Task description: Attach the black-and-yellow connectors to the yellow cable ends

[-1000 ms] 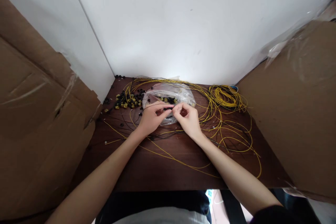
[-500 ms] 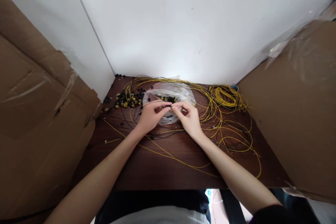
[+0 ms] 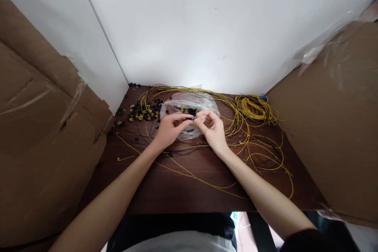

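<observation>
Below me is the pale cloth (image 3: 183, 242) at my lap, then the near edge of the brown table (image 3: 189, 201). Two thin yellow wires (image 3: 189, 174) cross the wood beneath my forearms. Beyond them my hands come almost together. My left hand (image 3: 169, 130) has thumb and forefinger drawn narrow, pinching a small dark piece (image 3: 194, 117) that sits between both sets of fingertips. My right hand (image 3: 215, 132) is bent close at its other end, thumb and forefinger slightly parted; I cannot tell whether they grip it. Just behind and under my fingers lies a clear plastic bag (image 3: 190, 136) with black and yellow bits inside. Left of it is a heap of black and yellow connectors (image 3: 144, 113); to the right, a yellow wire coil (image 3: 254, 109). Cardboard (image 3: 330, 118) flanks both sides, and a white wall (image 3: 189, 27) stands at the back.
</observation>
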A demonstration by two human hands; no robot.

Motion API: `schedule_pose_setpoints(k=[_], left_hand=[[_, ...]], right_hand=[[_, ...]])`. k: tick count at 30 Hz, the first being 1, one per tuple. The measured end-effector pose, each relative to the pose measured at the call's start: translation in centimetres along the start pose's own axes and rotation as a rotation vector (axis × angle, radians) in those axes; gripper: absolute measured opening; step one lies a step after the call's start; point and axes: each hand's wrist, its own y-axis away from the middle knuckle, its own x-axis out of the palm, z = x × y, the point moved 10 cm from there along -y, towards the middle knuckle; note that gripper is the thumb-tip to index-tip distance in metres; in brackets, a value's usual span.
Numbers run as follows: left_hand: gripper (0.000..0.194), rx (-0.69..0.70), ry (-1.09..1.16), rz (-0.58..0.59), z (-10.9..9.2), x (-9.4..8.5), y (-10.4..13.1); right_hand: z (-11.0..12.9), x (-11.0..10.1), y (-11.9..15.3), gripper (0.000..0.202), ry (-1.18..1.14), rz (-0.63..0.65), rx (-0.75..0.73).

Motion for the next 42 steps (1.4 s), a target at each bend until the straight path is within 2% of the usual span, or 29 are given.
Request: schedule_pose_setpoints(k=[12, 22, 34, 42], left_hand=[[0.021, 0.031, -0.031, 0.035, -0.4, 0.4, 0.1], [0.025, -0.049, 0.069, -0.063, -0.1, -0.8, -0.1], [0.023, 0.007, 0.021, 0.006, -0.4, 0.0, -0.1], [0.023, 0.000, 0.050, 0.007, -0.4, 0.1, 0.0]], right_hand=[[0.0, 0.5, 0.1, 0.017, 0.016, 0.042, -0.003], [0.7, -0.2, 0.1, 0.013, 0.123, -0.040, -0.019], [-0.1, 0.5, 0.2, 0.015, 0.068, 0.030, -0.021], [0.6, 0.9, 0.5, 0.014, 0.104, 0.063, -0.053]])
